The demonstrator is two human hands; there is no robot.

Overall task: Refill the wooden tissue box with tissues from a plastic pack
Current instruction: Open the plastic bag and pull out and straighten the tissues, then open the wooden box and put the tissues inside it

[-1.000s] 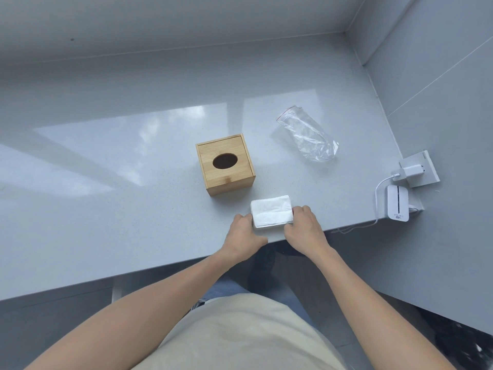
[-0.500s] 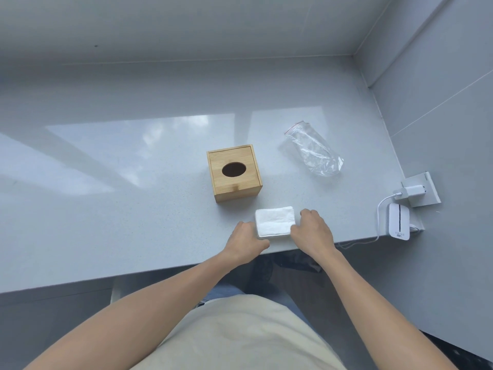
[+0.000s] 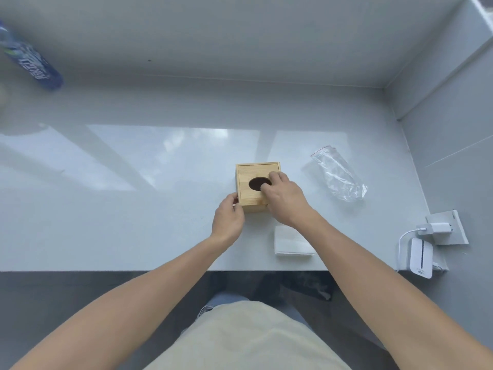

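Note:
A wooden tissue box [image 3: 250,172] with a dark oval hole in its lid stands in the middle of the grey counter [image 3: 133,209]. My right hand [image 3: 285,198] rests on the lid, its thumb at the rim of the hole and fingers on the right side. My left hand [image 3: 228,217] touches the box's near left corner. A white stack of tissues [image 3: 292,241] lies near the counter's front edge, partly under my right forearm. An empty clear plastic pack [image 3: 337,177] lies to the right of the box.
A white device [image 3: 421,259] with a cable and a wall plug [image 3: 437,228] sit at the right edge. A blue-labelled bottle [image 3: 32,62] shows at the far left. Walls close off the back and right. The counter's front edge runs just below the tissues.
Both hands let go of the tissue stack and moved forward onto the wooden box. The stack stays near the front edge. The camera has tilted up.

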